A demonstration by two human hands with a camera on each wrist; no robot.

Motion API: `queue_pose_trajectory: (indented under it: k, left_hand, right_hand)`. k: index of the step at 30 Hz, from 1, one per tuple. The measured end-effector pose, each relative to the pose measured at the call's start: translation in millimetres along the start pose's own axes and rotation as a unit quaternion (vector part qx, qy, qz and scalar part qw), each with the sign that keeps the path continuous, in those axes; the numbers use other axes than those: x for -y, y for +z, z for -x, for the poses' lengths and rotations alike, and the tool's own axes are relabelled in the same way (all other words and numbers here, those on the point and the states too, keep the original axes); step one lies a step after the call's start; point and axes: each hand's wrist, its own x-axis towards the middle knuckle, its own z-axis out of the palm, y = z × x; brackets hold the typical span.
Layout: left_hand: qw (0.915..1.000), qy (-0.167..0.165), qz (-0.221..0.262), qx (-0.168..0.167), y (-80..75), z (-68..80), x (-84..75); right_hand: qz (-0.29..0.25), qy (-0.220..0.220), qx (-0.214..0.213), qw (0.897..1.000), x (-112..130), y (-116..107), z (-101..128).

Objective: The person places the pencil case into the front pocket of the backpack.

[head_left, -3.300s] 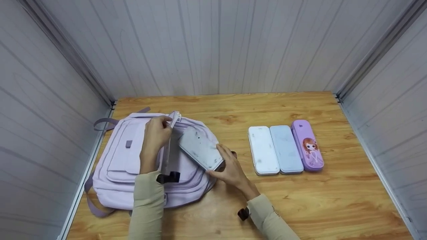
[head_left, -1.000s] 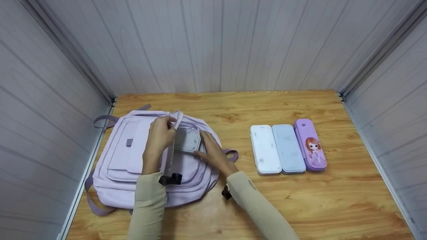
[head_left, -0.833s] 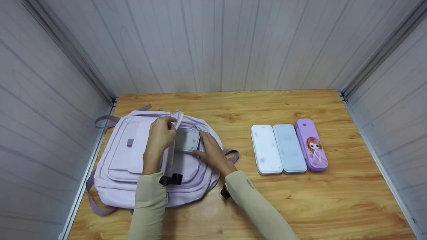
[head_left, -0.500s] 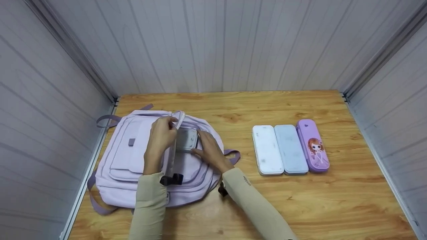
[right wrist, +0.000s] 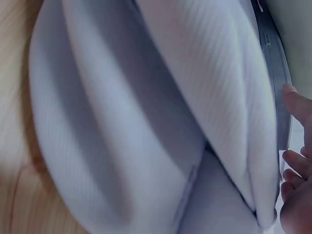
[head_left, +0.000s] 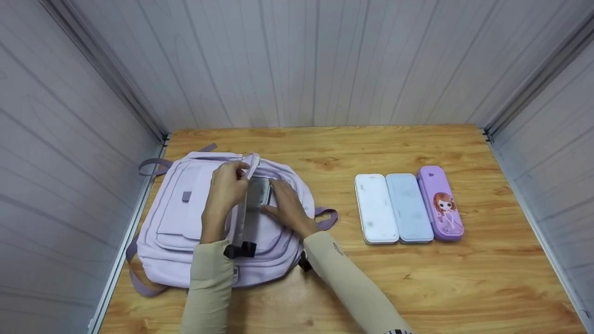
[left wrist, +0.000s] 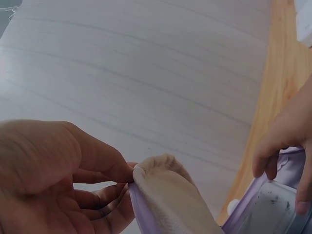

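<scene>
A pale lilac backpack (head_left: 174,222) lies at the left of the table. My left hand (head_left: 225,188) pinches the edge of its opening between thumb and finger and lifts it; in the left wrist view the cream lining (left wrist: 178,195) shows there. My right hand (head_left: 290,208) reaches into the opening, thumb and fingers around the outer end of a scuffed whitish pencil case (head_left: 256,192). Only that end shows; the lifted flap hides the rest. From the right wrist, the backpack's folds fill most of the view, with the case's side (right wrist: 278,83) at the fingertips.
Further right, a white pencil case (head_left: 377,208), a light blue one (head_left: 409,208) and a purple one with a doll picture (head_left: 441,203) lie side by side. Pale panels (head_left: 287,60) wall in the wooden table (head_left: 325,283). Straps (head_left: 327,218) stick out from the backpack.
The pencil case has gone leftward, deeper into the backpack, with my right hand following it; earlier most of it showed. My left hand keeps its pinch. The view has shifted slightly.
</scene>
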Motion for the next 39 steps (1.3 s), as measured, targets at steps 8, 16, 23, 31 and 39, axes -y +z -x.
queue_pose_trajectory:
  k: [8, 16, 23, 31, 39]
  left_hand:
    - [0.9999, 0.011, -0.004, -0.009, 0.4, 0.2, 2.4]
    - [0.9997, 0.014, 0.0, -0.018, 0.6, 0.3, 4.0]
    - [0.9998, 0.012, 0.006, -0.013, 0.1, 0.6, 1.8]
    - [0.9997, 0.017, 0.004, -0.019, -1.4, 0.5, 4.8]
    - [0.9997, 0.017, 0.002, -0.02, -0.5, 0.1, 7.4]
  right_hand:
    - [0.011, -0.03, -0.025, 0.999, 0.2, 5.0, -3.6]
    - [0.003, -0.026, -0.028, 0.999, 3.7, 9.4, -7.8]
    - [0.018, -0.003, -0.014, 1.0, 7.0, 10.3, -8.8]
    - [-0.003, -0.005, -0.007, 1.0, 7.4, 9.2, -10.1]
    - [-0.012, -0.002, -0.011, 1.0, 8.3, 1.9, -5.8]
